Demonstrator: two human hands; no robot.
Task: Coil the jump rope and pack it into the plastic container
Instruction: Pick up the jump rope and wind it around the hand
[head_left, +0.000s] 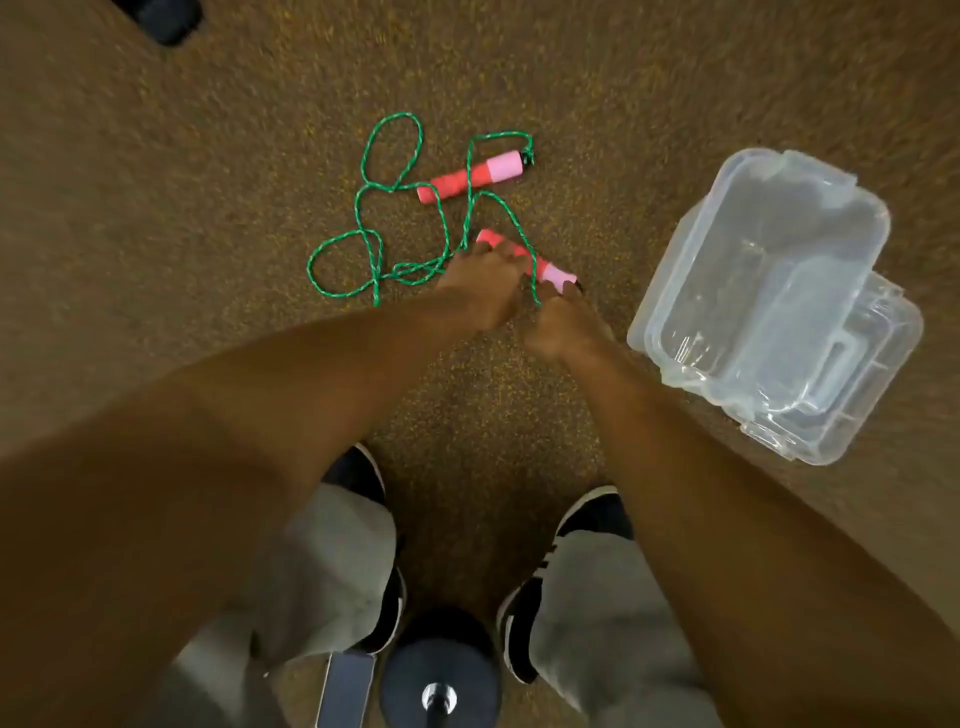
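A jump rope with a green cord (370, 228) lies in loose loops on the brown carpet. One red and pink handle (470, 175) rests free on the floor at the far side. My left hand (480, 288) is closed over the near handle (540, 267), and my right hand (563, 325) pinches that handle's pink end, where the cord passes. A clear plastic container (769, 260) stands open to the right, nothing inside, apart from both hands.
The container sits on its clear lid (852, 395). My two dark shoes (592, 514) and grey trouser legs are below the hands. A black round weight with a metal bar (439, 670) stands between the feet. A dark object (166, 18) lies at top left.
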